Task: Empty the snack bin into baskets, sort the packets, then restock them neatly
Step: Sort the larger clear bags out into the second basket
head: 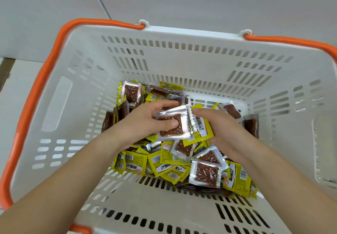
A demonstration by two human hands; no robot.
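White slotted plastic forms the shopping basket (87, 80), with orange handles (38, 95) folded down along its rim, and the single head view looks straight down into it. Loose snack packets (206, 173) lie heaped on its floor, some showing the yellow printed face with a barcode, others the silver face with a clear window over a brown pressed snack; part of the slotted floor at the far right stays bare. Both forearms reach in over the near wall. The left hand (145, 120) grips a small stack of packets (173, 126), its thumb pressed on the windowed top one and its fingers curled round the far edge. The right hand (217, 124) closes on the stack's yellow right edge, fingers bent over it. By my reading, the sorting step is in hand: packets are being gathered into a squared bundle, faces aligned. The next move probably calls for tapping the edges flush and picking another packet from the heap without letting the slippery stack fan out. No snack bin shows here.
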